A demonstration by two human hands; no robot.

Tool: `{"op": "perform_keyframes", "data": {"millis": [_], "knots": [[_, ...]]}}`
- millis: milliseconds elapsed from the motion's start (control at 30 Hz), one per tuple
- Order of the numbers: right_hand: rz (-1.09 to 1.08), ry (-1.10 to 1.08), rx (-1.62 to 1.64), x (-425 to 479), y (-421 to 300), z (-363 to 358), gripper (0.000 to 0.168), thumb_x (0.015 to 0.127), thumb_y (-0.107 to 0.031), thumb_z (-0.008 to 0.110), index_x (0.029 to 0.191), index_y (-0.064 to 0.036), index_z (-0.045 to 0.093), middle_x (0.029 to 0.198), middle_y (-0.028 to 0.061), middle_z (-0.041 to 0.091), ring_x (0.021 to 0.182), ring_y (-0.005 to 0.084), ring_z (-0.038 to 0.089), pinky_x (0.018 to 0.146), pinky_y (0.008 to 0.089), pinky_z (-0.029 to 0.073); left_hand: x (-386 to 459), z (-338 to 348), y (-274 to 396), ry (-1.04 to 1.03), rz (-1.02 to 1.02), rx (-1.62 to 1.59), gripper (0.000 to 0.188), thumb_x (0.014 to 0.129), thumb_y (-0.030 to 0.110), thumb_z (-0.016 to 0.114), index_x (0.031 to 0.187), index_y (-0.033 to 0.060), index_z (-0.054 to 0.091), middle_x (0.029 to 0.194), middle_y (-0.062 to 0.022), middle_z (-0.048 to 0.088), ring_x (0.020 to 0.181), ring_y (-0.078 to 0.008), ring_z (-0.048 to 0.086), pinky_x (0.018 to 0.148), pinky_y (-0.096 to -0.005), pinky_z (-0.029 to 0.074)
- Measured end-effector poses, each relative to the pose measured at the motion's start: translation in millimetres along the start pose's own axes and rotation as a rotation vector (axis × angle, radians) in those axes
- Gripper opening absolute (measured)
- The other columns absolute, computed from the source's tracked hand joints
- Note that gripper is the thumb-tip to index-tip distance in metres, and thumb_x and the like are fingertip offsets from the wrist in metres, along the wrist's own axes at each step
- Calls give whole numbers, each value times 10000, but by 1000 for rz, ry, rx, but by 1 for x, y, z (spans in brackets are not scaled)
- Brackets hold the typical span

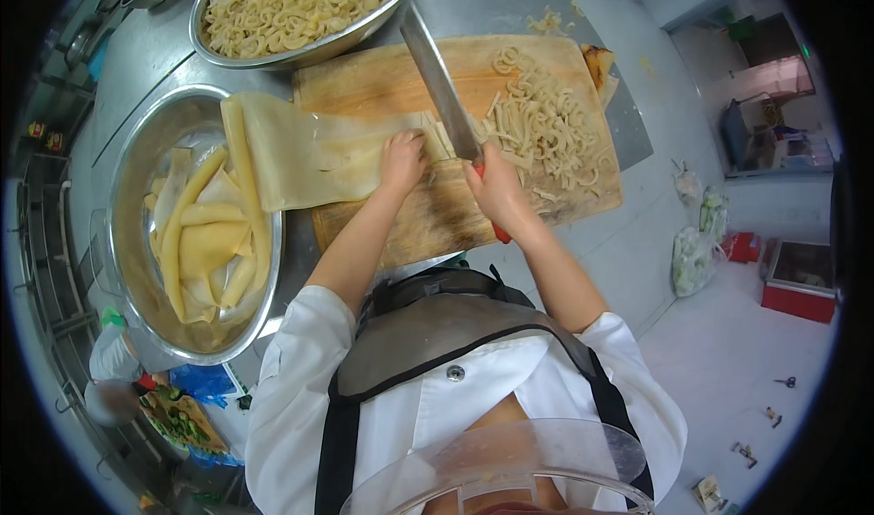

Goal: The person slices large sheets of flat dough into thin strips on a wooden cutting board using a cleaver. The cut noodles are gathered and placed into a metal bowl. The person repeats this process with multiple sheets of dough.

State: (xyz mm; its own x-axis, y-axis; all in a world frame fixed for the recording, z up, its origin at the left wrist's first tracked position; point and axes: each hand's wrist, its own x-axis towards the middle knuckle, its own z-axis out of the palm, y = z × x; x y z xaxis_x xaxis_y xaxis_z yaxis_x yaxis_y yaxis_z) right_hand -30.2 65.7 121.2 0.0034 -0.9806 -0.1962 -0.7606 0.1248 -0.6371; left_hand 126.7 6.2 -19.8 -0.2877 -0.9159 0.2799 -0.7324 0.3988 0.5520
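My right hand [502, 187] grips the red handle of a long knife [437, 81], whose blade points away across a wooden cutting board [382, 231]. Curled fingers of my left hand [404, 160] press down on a pale yellow, translucent food sheet [300, 153], just left of the blade. Narrow slices lie between that hand and the knife. Right of the blade, a heap of cut strips [546, 126], many curled, spreads over the board. The sheet's left end rests over the rim of an oval metal basin [126, 255], which holds more sheets and rolls [212, 242].
A metal bowl [307, 57] full of cut strips stands behind the board. Scraps [546, 22] lie on the metal table [471, 3]. A browned piece [598, 64] sits at the board's far right corner. Another person [113, 358] is at lower left, beside a board of green vegetables [181, 416].
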Motion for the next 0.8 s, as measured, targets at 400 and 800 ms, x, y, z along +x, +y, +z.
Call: {"op": "perform_keyframes", "data": {"millis": [400, 800], "knots": [[13, 28, 45, -5, -1, -13, 254, 827, -196, 562, 900, 27, 468, 767, 232, 589, 725, 406, 578, 640, 445, 456, -4, 1, -6, 22, 10, -103, 322, 638, 40, 665, 957, 38, 618, 1069, -95, 575, 1003, -294, 515, 857, -381, 408], [50, -42, 88, 4, 13, 3, 261, 823, -211, 576, 874, 21, 469, 761, 222, 580, 726, 383, 581, 637, 416, 455, -3, 1, -6, 55, 32, -107, 278, 617, 24, 674, 891, 16, 623, 1005, -121, 583, 969, -313, 522, 844, -374, 419]]}}
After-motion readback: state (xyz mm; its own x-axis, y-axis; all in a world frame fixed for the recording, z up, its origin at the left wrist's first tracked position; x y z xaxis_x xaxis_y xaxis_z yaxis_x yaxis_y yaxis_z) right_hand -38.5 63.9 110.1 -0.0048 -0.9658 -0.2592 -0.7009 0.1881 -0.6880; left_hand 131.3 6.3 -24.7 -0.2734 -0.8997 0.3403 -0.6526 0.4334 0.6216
